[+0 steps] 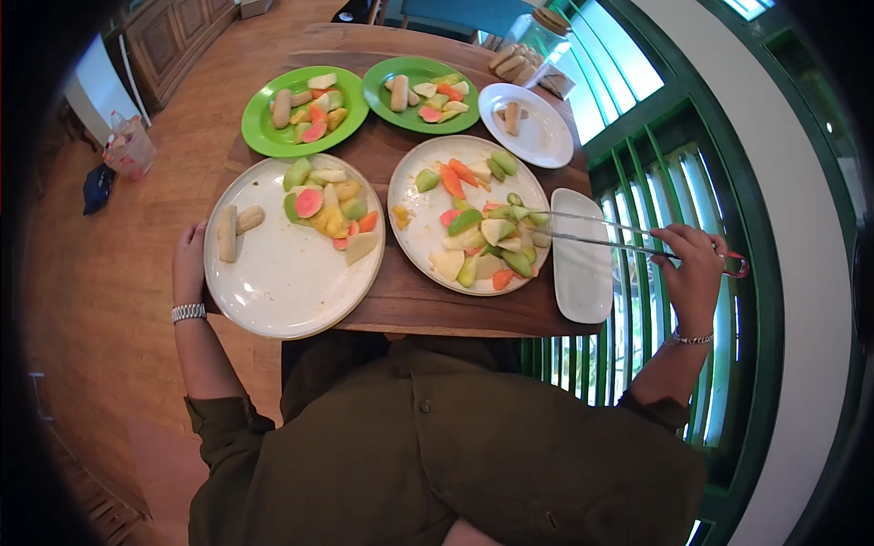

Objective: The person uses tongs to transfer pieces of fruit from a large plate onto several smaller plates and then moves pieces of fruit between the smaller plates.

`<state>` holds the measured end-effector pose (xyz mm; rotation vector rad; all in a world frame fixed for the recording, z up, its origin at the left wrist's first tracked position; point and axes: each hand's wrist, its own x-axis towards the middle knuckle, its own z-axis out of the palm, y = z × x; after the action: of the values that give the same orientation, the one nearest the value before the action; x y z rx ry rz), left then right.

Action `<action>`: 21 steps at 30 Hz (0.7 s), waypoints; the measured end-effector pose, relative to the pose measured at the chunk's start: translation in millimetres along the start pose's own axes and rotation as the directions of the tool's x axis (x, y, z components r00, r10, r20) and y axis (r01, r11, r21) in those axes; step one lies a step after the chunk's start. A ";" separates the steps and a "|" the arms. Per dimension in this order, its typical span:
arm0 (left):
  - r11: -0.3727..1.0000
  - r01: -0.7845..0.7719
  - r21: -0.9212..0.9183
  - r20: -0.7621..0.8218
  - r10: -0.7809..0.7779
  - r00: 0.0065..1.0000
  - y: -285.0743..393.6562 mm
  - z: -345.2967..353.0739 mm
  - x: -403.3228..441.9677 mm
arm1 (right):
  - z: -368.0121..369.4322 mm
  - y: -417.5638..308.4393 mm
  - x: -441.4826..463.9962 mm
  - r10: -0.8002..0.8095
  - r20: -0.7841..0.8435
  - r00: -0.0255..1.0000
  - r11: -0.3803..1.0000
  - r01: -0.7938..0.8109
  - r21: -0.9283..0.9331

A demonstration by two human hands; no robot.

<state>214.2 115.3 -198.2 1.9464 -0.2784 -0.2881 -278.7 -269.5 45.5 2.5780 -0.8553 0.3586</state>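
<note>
My left hand point(188, 262) grips the left rim of a large white plate point(282, 296). Finger biscuits point(228, 234) lie on the left of that plate, and cut fruit point(328, 214) fills its upper right part. In my right hand point(692, 268) is a pair of long metal tongs point(605, 243), pointing left. Their tips touch green fruit pieces point(514, 214) on a second white plate point(414, 250). This plate bears a pile of mixed fruit, with orange pieces point(452, 180) farther back. Whether the tongs pinch a piece is hard to make out.
Behind stand two green plates point(255, 127) point(375, 100) with fruit and biscuits, and a small white plate point(546, 141) with biscuit pieces. A rectangular white tray point(583, 287) sits at the right edge, near the green window bars point(651, 273). A glass jar point(537, 41) holds more biscuits.
</note>
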 end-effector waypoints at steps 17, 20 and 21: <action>0.987 0.019 0.162 -0.040 -0.012 0.999 8.9 -3.0 -6.6 | 35.5 -14.4 -6.7 0.048 -0.009 0.999 0.987 -0.046 0.156; 0.999 0.001 0.046 -0.049 0.002 0.999 0.9 -1.4 -2.3 | 34.6 -15.1 -10.0 0.039 0.041 0.998 0.983 -0.046 0.178; 0.999 -0.003 0.050 -0.043 0.005 0.999 1.0 -2.1 -1.6 | 36.6 -17.1 -9.9 0.020 0.030 0.999 0.981 -0.025 0.194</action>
<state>213.3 117.3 -196.4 1.9983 -0.2639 -0.2382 -271.7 -268.2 4.5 2.7597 -0.9005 0.4338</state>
